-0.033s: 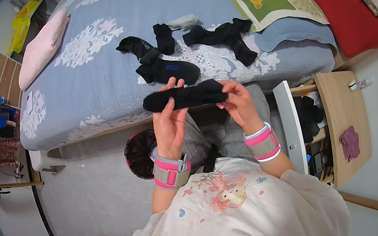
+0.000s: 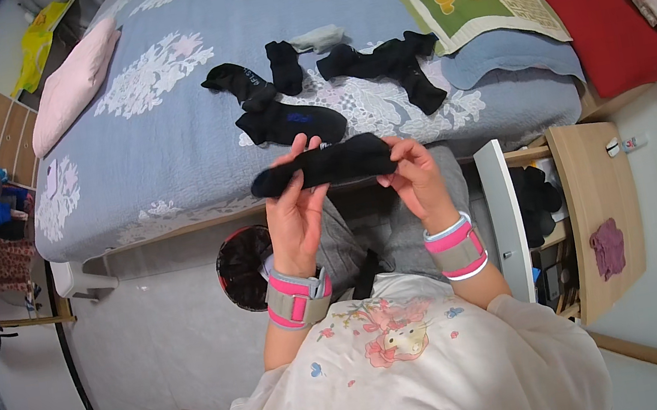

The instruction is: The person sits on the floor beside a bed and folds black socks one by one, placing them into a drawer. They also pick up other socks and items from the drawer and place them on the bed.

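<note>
Blue-grey quilting with white floral patches (image 2: 180, 147) covers the bed beyond the grip, and from where I stand I see several dark socks (image 2: 294, 126) strewn just past the fingers, with a pale grey sock (image 2: 321, 38) behind them. Farther off, left of the grip, lies a pink pillow (image 2: 76, 89); far to its right, a green bear-print blanket (image 2: 521, 3) meets red bedding (image 2: 603, 29). Below and left of the grip, a lined bin (image 2: 222, 282) stands on the grey floor (image 2: 164, 337); to the right, a white-fronted drawer (image 2: 506, 227) is pulled out.

Both forearms reach forward, a pink-and-grey band (image 2: 299, 298) on each wrist. The left hand (image 2: 296, 217) is turned palm up, thumb in front and fingers behind, gripping one end of a black sock (image 2: 345, 160). The right hand (image 2: 421, 188) pinches the other end narrowly between thumb and fingers.

Held in the air before the bed's near edge, the sock stretches sideways between the hands, soft, plain and slightly rumpled.
</note>
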Demonstrator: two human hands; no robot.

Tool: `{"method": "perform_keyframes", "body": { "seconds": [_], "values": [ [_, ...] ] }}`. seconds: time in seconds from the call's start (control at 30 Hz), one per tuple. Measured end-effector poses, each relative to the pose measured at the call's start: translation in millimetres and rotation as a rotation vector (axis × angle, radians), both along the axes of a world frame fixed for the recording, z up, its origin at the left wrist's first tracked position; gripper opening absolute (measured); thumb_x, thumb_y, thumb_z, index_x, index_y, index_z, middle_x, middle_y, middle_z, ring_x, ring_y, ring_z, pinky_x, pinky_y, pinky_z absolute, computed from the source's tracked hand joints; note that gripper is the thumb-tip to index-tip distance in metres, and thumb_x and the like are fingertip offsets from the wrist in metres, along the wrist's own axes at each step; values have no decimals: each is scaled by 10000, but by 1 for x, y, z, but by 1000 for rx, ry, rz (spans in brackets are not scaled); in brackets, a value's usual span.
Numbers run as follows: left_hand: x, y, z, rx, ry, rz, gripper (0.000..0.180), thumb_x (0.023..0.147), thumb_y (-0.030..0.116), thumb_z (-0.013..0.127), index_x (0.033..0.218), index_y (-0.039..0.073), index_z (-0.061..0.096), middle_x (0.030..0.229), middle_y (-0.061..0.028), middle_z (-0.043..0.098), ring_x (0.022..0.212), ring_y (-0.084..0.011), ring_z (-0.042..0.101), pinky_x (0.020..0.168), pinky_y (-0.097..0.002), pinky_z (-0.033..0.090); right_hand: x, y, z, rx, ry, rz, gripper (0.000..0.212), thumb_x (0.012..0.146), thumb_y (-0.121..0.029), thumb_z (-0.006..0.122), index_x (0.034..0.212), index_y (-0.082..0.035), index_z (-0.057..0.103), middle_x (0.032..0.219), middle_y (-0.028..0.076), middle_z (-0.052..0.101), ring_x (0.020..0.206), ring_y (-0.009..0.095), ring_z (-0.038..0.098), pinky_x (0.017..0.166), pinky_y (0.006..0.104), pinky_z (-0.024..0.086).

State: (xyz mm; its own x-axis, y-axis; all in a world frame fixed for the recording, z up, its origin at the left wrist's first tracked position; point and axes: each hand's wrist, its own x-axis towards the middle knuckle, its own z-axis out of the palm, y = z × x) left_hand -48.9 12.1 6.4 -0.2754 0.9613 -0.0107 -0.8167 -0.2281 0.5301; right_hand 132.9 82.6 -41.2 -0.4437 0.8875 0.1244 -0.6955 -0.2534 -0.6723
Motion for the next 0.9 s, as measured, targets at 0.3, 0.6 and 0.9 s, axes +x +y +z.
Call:
{"method": "perform_keyframes", "body": {
  "seconds": [0.3, 0.6, 0.9],
  "values": [
    [-34, -7, -45, 179, 266, -250, 118, 824, 54, 587, 736, 95, 520, 1230, -151, 555, 1237, -280, 447, 1001, -395, 392, 26, 18, 2, 257, -111, -229, 234, 781, 95, 468, 876, -110, 530, 1200, 121, 543, 833, 85, 540, 689, 196, 409],
    [-10, 10, -39, 57, 632, -497, 552, 853, 171, 609, 1332, -9, 404, 1278, -131, 521, 1212, -215, 467, 1051, -348, 321, 7, 40, 27, 537, -66, 317, 93, 836, -53, 564, 786, -74, 488, 961, 146, 609, 890, 200, 580, 833, 303, 435],
    [15, 25, -40, -269, 408, -472, 239, 809, 77, 661, 1013, -15, 581, 906, -140, 665, 808, -240, 666, 765, -370, 534, -9, 130, 32, 881, -871, -195, 289, 750, 82, 493, 998, -14, 608, 1083, 125, 609, 1003, 243, 586, 861, 318, 461]
  ]
}}
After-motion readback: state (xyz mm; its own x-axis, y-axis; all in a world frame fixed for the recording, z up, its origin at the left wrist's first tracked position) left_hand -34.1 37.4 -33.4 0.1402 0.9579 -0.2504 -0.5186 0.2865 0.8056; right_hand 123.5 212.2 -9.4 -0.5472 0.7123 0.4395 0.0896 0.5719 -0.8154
